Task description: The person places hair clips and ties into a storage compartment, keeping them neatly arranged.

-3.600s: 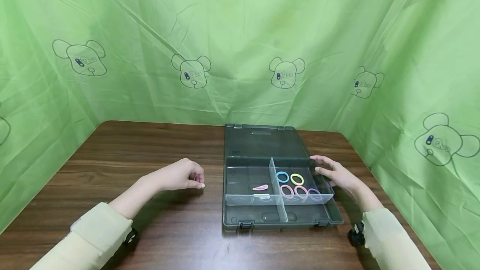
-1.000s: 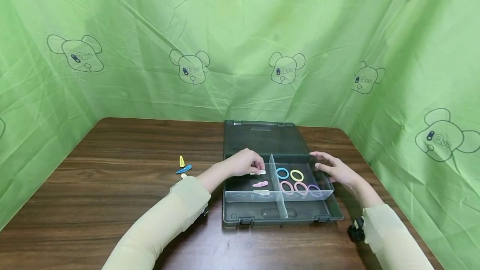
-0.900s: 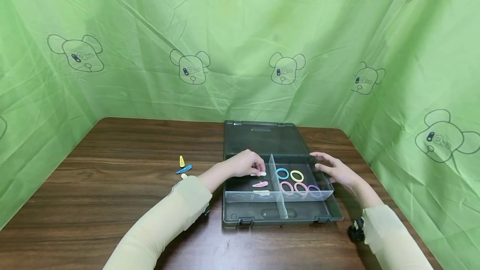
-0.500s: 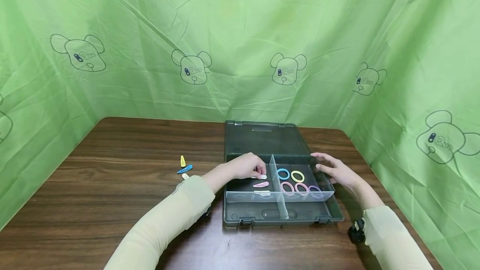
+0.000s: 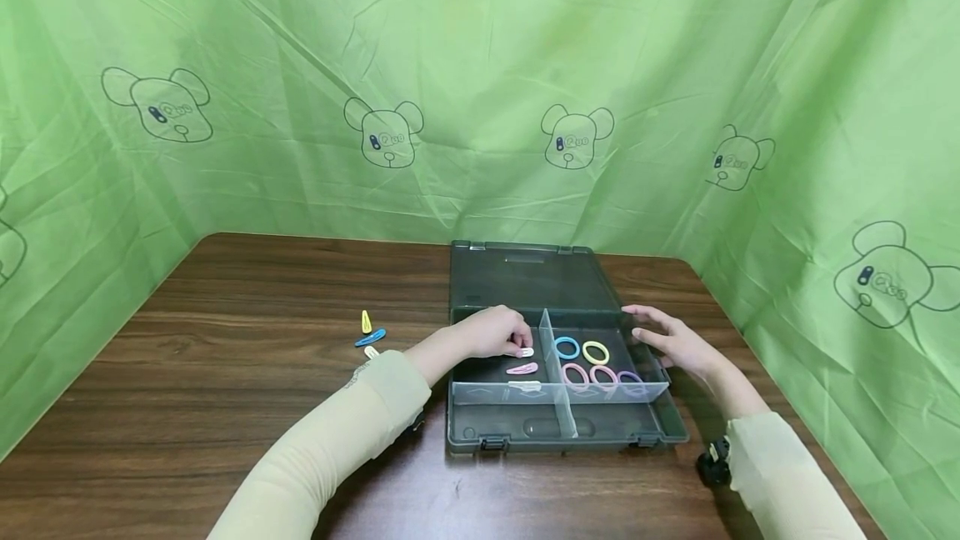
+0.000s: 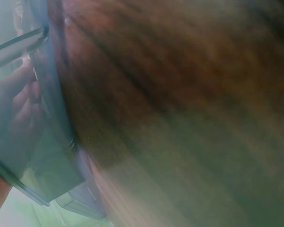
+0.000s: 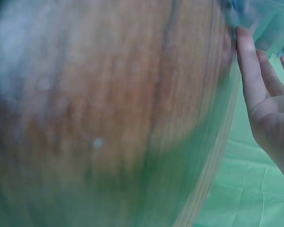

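An opened dark translucent organizer box [image 5: 510, 445] lies on the table with its lid folded back. My left hand [image 5: 495, 332] reaches into its back left compartment and pinches a white hair clip [image 5: 528, 352] low over the floor there. A pink hair clip [image 5: 522, 368] and another white clip [image 5: 525, 386] lie just in front of those fingers. In the back right compartment sit several hair ties, among them a blue hair tie [image 5: 567, 347] and a yellow one [image 5: 596, 352]. My right hand [image 5: 678, 348] rests with extended fingers against the box's right side.
Left of the box, a yellow clip [image 5: 366, 322], a blue clip [image 5: 371, 337] and a white clip [image 5: 372, 352] lie on the wooden table [image 5: 247, 315]; my left sleeve is close to the white one. Clear dividers [image 5: 487, 393] stand up inside the box. A green curtain [image 5: 480, 173] surrounds the table.
My left hand has moved from the table left of the box into the back left compartment with a white hair clip, then slightly lower toward the pink clip. The right hand stays at the box's side.
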A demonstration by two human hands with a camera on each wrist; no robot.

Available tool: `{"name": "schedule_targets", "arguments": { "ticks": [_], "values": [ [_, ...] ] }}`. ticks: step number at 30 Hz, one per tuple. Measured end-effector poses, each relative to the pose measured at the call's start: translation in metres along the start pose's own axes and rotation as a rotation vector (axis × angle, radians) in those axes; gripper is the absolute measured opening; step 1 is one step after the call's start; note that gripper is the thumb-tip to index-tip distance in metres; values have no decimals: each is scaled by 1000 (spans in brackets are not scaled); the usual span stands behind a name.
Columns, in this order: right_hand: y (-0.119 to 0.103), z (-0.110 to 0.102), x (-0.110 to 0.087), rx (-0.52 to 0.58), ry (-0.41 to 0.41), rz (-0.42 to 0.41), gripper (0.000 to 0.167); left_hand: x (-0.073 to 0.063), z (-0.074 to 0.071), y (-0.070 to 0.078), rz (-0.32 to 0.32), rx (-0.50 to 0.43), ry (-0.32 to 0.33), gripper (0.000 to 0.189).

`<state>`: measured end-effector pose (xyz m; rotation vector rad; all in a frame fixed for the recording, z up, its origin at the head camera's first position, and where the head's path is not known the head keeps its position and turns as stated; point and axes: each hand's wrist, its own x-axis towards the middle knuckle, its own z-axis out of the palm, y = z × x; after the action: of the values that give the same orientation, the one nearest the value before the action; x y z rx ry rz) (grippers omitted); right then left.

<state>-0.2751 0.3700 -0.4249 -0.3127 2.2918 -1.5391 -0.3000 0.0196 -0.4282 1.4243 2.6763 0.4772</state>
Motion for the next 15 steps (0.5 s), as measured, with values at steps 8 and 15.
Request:
{"name": "schedule_targets", "arguments": {
  "ticks": [8,15],
  "values": [
    [0,0,0,5,-14,7,54,-6,-5,3,1,-24,15,15],
    [-1,-2,-1,-9,2,16,53,-13,-15,7,-20,-47,21,18]
  ]
}}
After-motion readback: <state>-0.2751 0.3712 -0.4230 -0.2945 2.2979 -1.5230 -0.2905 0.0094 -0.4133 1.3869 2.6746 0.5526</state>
